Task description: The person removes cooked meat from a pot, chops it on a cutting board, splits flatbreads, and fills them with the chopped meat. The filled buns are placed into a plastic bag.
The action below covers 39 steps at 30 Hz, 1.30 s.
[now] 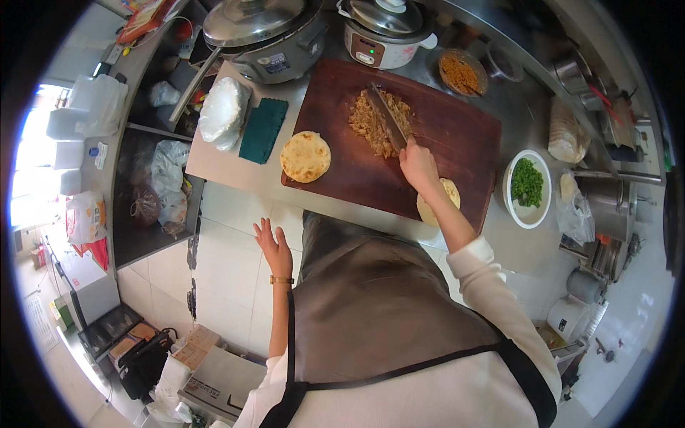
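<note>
While right hand [417, 165] is clamped on the cleaver [389, 118] handle, blade rests in the chopped meat [377, 123] on the red-brown cutting board [457, 132]. Left hand [273, 246] hangs off-counter, fingers spread, holding nothing. Flatbread [305, 156] sits on board's left corner.

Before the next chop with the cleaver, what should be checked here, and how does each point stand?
1. Right hand grips the cleaver handle: ok.
2. Blade over the chopped meat: ok, it lies across the pile.
3. Left hand away from the blade: ok, it hangs open off the counter, holding nothing.
4. Meat well inside the board: ok, pile sits mid-board toward the far edge.
5. Flatbread out of the blade's path: ok, it lies at the board's left corner, apart from the pile.
6. Second flatbread under the right wrist: cannot tell whether the arm touches it.
</note>
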{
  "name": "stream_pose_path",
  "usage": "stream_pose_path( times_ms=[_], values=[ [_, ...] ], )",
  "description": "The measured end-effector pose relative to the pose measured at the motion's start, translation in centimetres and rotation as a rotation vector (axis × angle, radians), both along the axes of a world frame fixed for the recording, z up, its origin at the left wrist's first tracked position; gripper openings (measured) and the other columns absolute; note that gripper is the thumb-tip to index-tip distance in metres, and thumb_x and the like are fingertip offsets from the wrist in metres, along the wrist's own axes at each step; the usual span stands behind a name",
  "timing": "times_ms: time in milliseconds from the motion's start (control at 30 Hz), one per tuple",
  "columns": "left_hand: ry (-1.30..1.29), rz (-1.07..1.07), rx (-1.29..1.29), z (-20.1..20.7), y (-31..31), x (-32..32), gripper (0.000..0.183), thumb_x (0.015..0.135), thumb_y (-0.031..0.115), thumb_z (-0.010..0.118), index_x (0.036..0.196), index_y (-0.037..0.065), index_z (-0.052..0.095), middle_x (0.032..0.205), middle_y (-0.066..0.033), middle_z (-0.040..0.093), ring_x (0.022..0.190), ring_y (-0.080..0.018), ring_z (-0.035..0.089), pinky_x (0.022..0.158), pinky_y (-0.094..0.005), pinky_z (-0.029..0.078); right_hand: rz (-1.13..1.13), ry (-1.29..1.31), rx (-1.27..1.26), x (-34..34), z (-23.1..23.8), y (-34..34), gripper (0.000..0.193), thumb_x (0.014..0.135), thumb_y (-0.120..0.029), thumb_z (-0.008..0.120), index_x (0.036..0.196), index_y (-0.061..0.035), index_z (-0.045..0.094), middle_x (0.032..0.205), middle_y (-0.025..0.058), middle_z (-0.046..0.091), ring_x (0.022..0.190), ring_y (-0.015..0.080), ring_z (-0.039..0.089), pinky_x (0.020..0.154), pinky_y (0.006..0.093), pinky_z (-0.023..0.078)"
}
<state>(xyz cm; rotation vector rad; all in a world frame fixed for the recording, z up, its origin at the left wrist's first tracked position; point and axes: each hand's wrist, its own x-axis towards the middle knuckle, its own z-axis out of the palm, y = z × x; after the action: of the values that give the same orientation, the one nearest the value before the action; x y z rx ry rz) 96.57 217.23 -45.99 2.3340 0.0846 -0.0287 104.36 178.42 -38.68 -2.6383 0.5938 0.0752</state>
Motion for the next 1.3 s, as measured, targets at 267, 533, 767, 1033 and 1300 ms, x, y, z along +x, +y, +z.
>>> stream_pose_path(
  times_ms=[267,533,767,1033,1300],
  values=[
    [0.079,0.027,0.016,-1.7,-0.7,-0.7,0.049,0.102,0.026,0.049,0.142,-0.001,0.043,0.151,-0.0227,0.04,0.147,-0.0411,0.019,0.119,-0.0543,0.011,0.06,0.077,0.047,-0.2,-0.2,0.6,0.024,0.092,-0.017,0.053,0.105,0.0034,0.056,0.084,0.031,0.066,0.083,0.0485,0.065,0.074,0.0571,0.052],
    [0.047,0.032,0.033,-1.9,-0.9,0.2,0.051,0.097,0.019,0.056,0.142,-0.001,0.042,0.151,-0.0227,0.039,0.147,-0.0414,0.02,0.119,-0.0557,0.012,0.093,0.031,0.087,-1.0,-0.2,2.5,0.027,0.092,-0.019,0.056,0.106,0.0038,0.057,0.079,0.0308,0.065,0.081,0.0498,0.064,0.072,0.0573,0.052],
    [0.002,-0.019,0.028,-0.1,-1.8,2.4,0.054,0.095,0.019,0.059,0.142,-0.001,0.041,0.15,-0.0236,0.04,0.145,-0.043,0.023,0.119,-0.0548,0.015,0.111,0.081,0.088,-0.8,-1.2,1.7,0.025,0.092,-0.019,0.054,0.102,0.0028,0.058,0.081,0.0305,0.066,0.082,0.0484,0.065,0.074,0.0566,0.053],
    [-0.037,-0.246,0.445,-0.5,-11.7,12.9,0.103,0.08,0.057,0.07,0.154,0.005,0.021,0.158,-0.0314,0.012,0.144,-0.0551,0.007,0.112,-0.067,0.013,0.024,0.044,-0.014,-1.2,-0.4,0.0,0.023,0.092,-0.019,0.054,0.1,0.003,0.058,0.078,0.0309,0.065,0.079,0.0477,0.066,0.072,0.0557,0.054],
    [-0.078,-0.347,0.564,-2.1,-14.6,15.9,0.109,0.078,0.065,0.064,0.156,0.007,0.014,0.158,-0.0341,0.003,0.144,-0.057,-0.001,0.107,-0.0757,0.007,-0.176,-0.038,-0.058,-1.5,-0.4,0.7,0.021,0.092,-0.016,0.054,0.102,0.0024,0.055,0.077,0.0287,0.067,0.075,0.0462,0.067,0.068,0.055,0.055]
  ],
)
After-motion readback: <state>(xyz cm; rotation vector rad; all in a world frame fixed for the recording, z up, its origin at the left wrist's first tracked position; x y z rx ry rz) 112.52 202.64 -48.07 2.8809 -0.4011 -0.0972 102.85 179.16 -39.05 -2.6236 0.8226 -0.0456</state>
